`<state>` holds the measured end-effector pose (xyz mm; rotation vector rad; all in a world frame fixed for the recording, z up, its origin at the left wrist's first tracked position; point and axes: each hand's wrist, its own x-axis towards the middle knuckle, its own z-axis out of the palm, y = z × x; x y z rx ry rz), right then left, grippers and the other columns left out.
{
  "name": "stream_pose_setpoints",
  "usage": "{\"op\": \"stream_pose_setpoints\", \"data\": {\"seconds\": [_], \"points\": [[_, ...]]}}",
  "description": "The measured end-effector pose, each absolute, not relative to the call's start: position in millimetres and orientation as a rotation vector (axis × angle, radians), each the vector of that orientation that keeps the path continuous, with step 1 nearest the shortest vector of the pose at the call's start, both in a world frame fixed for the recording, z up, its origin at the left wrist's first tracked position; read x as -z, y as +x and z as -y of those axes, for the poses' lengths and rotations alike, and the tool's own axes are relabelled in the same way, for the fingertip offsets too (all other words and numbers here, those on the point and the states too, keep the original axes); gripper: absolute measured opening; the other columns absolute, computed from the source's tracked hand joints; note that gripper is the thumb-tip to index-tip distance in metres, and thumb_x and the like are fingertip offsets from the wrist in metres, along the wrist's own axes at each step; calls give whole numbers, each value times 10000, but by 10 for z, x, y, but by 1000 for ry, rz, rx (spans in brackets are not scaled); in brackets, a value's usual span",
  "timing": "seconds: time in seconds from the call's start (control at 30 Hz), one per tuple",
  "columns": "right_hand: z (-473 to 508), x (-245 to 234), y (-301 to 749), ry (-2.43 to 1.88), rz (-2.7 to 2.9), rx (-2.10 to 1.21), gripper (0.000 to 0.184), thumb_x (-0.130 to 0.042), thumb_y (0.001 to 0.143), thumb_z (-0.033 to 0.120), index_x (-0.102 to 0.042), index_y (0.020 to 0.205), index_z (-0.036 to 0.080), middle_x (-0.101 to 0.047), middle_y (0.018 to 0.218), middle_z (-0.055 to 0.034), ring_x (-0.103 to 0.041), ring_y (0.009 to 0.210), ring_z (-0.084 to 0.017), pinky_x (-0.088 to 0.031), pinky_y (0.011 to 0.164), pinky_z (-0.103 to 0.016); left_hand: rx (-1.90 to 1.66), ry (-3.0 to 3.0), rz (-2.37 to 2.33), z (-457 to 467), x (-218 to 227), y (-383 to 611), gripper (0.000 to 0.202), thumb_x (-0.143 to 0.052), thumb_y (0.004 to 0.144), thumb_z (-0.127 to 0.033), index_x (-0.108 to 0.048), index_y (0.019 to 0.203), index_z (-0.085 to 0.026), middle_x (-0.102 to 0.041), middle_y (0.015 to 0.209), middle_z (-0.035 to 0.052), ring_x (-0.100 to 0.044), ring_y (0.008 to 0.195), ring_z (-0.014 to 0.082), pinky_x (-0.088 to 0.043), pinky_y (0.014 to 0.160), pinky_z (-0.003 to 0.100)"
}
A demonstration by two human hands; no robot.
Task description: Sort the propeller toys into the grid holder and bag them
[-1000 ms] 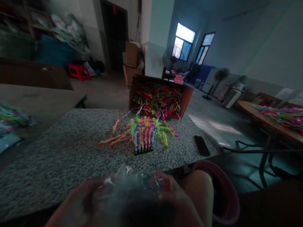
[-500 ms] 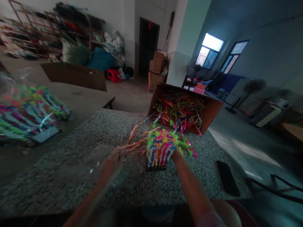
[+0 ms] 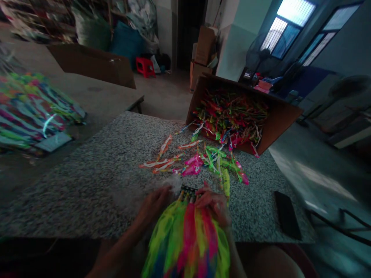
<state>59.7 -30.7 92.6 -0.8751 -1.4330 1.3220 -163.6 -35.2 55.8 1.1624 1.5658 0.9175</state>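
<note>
A bundle of bright ribbon-like strips (image 3: 189, 231), yellow, green, pink and blue, hangs toward me over the table's front edge. Its top ends sit in a dark holder with holes (image 3: 188, 188). My right hand (image 3: 213, 202) lies over the right side of the bundle's top, fingers bent round it. On the other side, my left hand (image 3: 158, 200) is closed on a blurred clear plastic bag (image 3: 174, 182), close to the holder. Loose orange, pink and green strips (image 3: 213, 159) lie just beyond my hands.
An open cardboard box (image 3: 285, 116) on its side spills many coloured strips onto the speckled stone table (image 3: 116, 154). A black phone-like slab (image 3: 287, 214) lies at the right. Wrapped strip bundles (image 3: 37, 112) stand at the left. A red stool (image 3: 145, 66) is behind.
The bundle has turned, its strips now trailing toward me off the table edge instead of away. Both hands have come closer together at its holder. The view has tipped downward.
</note>
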Motion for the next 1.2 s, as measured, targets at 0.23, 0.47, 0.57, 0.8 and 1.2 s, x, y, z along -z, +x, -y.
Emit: {"op": "stream_pose_setpoints", "data": {"seconds": [0.23,0.47,0.57,0.8,1.2], "points": [[417,-1038,748,-770,1297,-1339,350,-574,766,567,-743,737,262,-684,721,-58,-620,829,-256,-400,942,-464,-880,1031,-1425,392,-605,-1435,497,-467,765,-665,-524,680,-179,-510,601,-21,-465,565,143,-386,508,239],[-619,-848,462,-1083,1521,-1747,419,-817,545,302,-675,931,221,-660,865,2,-583,705,-145,-475,663,-277,-737,1556,-1543,174,-738,-1602,321,-431,799,-470,-589,760,-193,-660,767,43,-613,760,222,-482,733,309],[-710,-725,178,-1009,1585,-1834,201,-767,599,264,-664,750,180,-606,632,40,-521,566,-105,-430,583,-231,-852,1707,-1558,87,-876,-1634,296,-437,804,-361,-586,982,-177,-685,970,82,-645,885,235,-498,820,341],[-410,-588,379,-817,825,-1697,296,-718,649,184,-614,920,241,-667,829,36,-598,690,-116,-478,614,-213,-1315,2363,-1721,221,-1090,-1666,357,-656,753,-334,-584,1079,-208,-644,1054,72,-612,989,224,-496,874,335],[-264,-498,731,-969,686,-1323,210,-750,597,276,-626,754,214,-667,798,10,-613,704,-145,-512,656,-271,-1275,1817,-1694,152,-673,-1227,274,-447,888,-323,-660,909,-151,-664,825,63,-640,761,157,-527,691,250]]}}
